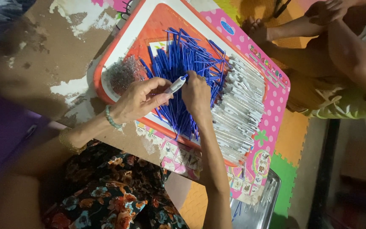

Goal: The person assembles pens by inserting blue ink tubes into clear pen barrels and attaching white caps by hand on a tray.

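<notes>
- Left hand [138, 101] pinches a white pen barrel [176, 85] between thumb and fingers, just beside the pile of blue refills [187, 63].
- Right hand [196, 94] rests on the pile, fingers curled down into the refills; can't tell if anything is gripped.
- Pile lies on a pink-and-orange tray table [276, 97].
- Row of white barrels [242, 106] lies touching the pile's far side.
- Heap of small springs [123, 73] near the pile's other side.
- Another person's legs [344, 55] well beyond the pile.
</notes>
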